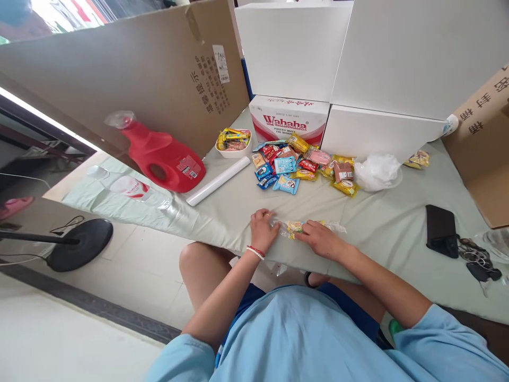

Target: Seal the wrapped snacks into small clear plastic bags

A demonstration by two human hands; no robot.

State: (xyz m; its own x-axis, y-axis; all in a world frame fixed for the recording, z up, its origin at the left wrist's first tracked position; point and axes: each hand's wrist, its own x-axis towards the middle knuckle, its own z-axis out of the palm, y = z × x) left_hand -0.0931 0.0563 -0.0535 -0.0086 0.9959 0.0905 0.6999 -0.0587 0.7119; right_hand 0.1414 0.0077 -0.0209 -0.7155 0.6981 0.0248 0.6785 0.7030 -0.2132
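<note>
Near the table's front edge lies a yellow snack packet (295,227) inside a clear plastic bag (337,228), stretched out sideways. My left hand (263,231), with a red and a white band at the wrist, closes its curled fingers on the bag's left end. Over the right part of the packet rests my right hand (321,240), fingers together and pressing the packet and bag; its thumb is hidden. Beyond both hands sits a pile of wrapped snacks (284,165) in blue, red, yellow and brown.
A white bowl of snacks (234,153), a white roll (218,181), a red jug (167,159) and a plastic bottle (131,187) stand or lie leftward. Behind is a Wahaha carton (289,119). Rightward are crumpled white plastic bags (377,172), a black phone (441,231) and keys (475,255).
</note>
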